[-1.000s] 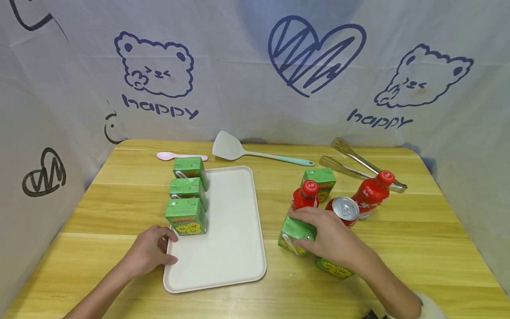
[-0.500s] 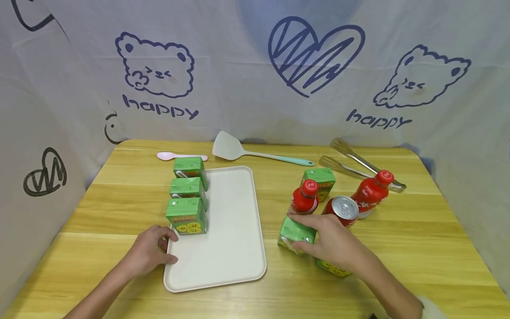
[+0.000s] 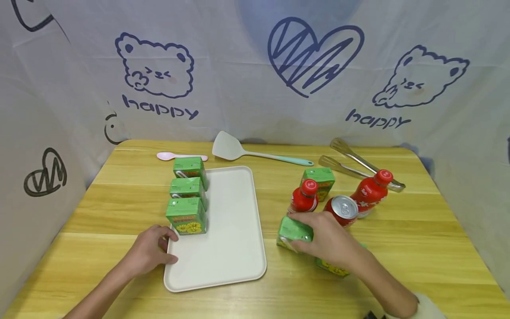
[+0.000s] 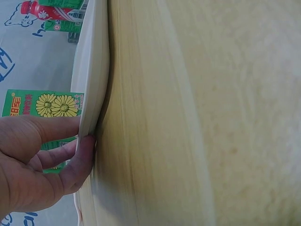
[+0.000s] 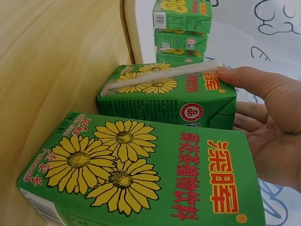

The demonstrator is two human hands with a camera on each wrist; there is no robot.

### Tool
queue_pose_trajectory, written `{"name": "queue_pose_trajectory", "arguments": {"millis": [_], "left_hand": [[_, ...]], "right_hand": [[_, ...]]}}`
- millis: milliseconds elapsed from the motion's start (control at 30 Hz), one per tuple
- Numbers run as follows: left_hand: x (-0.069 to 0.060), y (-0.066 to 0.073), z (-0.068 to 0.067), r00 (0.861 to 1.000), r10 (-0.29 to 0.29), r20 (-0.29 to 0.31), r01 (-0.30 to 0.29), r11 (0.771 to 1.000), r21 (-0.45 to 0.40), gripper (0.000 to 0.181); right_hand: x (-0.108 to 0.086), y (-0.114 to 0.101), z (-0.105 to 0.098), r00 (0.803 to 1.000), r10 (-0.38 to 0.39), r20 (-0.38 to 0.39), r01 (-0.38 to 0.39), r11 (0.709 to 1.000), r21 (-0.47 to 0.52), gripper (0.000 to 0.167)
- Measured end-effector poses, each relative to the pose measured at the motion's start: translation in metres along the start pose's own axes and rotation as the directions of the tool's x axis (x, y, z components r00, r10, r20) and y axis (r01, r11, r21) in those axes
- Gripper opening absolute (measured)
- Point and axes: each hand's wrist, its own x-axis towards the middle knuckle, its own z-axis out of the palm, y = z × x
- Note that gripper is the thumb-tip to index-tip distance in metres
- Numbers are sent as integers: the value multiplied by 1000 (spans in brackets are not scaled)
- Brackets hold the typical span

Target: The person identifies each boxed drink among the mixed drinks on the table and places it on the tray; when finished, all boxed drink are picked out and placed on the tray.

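In the head view my left hand (image 3: pixel 149 251) grips the left rim of the white tray (image 3: pixel 223 261); the left wrist view shows thumb and fingers pinching that rim (image 4: pixel 94 70). Three green drink cartons (image 3: pixel 186 216) stand in a row along the tray's left side. On the right, my right hand (image 3: pixel 330 237) holds a green carton (image 3: pixel 295 230) between thumb and fingers. The right wrist view shows this carton (image 5: pixel 160 101), a white straw on its side, beside another green carton (image 5: pixel 141 169) nearer the camera.
Behind the right hand stand a red bottle (image 3: pixel 303 199), a red can (image 3: pixel 343 210), another red bottle (image 3: pixel 370 192) and a green carton (image 3: pixel 320 179). Along the back lie a pink spoon (image 3: pixel 179 156), a spatula (image 3: pixel 255 153) and metal tongs (image 3: pixel 354 161).
The right hand and the carton it holds have shifted very slightly to the left. My left hand and the tray have stayed in place.
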Motion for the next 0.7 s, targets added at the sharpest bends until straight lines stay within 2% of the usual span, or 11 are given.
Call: {"name": "queue_pose_trajectory", "arguments": {"millis": [167,400,700], "left_hand": [[0,0,0,1000,3,-3,-3,1000,-1,43],[-1,0,0,1000,-2,-5,2,1000,-4,43],[0,-2,1,1000,-1,-10,1,1000,-8,43]], "right_hand": [[3,-2,-1,999,42,7,-42,999,26,50],[10,-16,0,996,0,-88,6,998,68,46],[28,-39,7,985,7,-172,31,976,217,44]]}}
